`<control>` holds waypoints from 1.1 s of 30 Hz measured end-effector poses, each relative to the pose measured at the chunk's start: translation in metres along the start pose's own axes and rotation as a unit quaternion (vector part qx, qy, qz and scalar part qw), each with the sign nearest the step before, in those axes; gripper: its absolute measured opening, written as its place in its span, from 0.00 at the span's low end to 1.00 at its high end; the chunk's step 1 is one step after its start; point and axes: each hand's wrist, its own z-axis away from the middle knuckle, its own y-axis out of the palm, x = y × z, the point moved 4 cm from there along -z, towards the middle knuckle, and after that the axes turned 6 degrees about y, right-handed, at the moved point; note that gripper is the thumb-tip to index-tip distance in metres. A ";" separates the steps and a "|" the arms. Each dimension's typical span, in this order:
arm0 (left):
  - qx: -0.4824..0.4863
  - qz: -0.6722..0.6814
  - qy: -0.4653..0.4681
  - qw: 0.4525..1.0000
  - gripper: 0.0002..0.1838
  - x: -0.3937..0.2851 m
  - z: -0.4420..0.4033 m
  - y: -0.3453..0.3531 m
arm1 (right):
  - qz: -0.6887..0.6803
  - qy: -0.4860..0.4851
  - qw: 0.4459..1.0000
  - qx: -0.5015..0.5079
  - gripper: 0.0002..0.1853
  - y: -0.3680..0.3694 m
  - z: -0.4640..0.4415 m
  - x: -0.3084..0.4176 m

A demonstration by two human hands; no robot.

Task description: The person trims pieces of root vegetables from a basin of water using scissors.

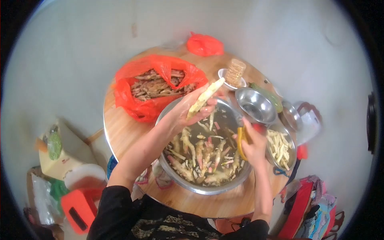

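My left hand is closed around a pale, peeled ginger-like root, its tip pointing up and right. Below it is a wide metal basin of cloudy water, where knobbly pale roots and small pinkish scraps lie. Over the basin's right side, my right hand grips a yellow-handled tool; its working end is too unclear to name. Just right of that hand, a metal bowl holds peeled pale pieces.
An open red plastic bag of brown roots sits left on the round wooden table. Toward the right stand a metal bowl, a green gourd-like vegetable and a packet on a white dish. A red bag lies at the back.
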 end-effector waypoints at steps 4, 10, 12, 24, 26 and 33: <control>-0.089 -0.070 0.012 0.994 0.25 -0.003 -0.002 0.002 | -0.034 -0.080 0.991 0.104 0.36 0.014 0.020 0.026; -0.046 -0.075 0.017 0.996 0.25 -0.006 -0.002 -0.004 | -0.054 -0.060 0.984 0.158 0.36 0.025 0.025 0.030; 0.014 -0.064 -0.003 0.998 0.24 -0.003 -0.005 -0.004 | -0.071 -0.025 0.983 0.167 0.36 0.017 0.020 0.022; -0.097 -0.059 0.080 0.990 0.19 -0.005 -0.003 -0.008 | 0.070 -0.066 0.992 0.085 0.36 0.022 0.011 0.017; -0.076 -0.039 0.089 0.992 0.25 -0.006 -0.003 -0.019 | 0.045 -0.041 0.993 0.104 0.35 0.023 0.012 0.016; -0.013 -0.044 0.062 0.997 0.27 -0.007 -0.001 -0.010 | -0.116 0.102 0.968 0.198 0.31 0.010 0.013 0.010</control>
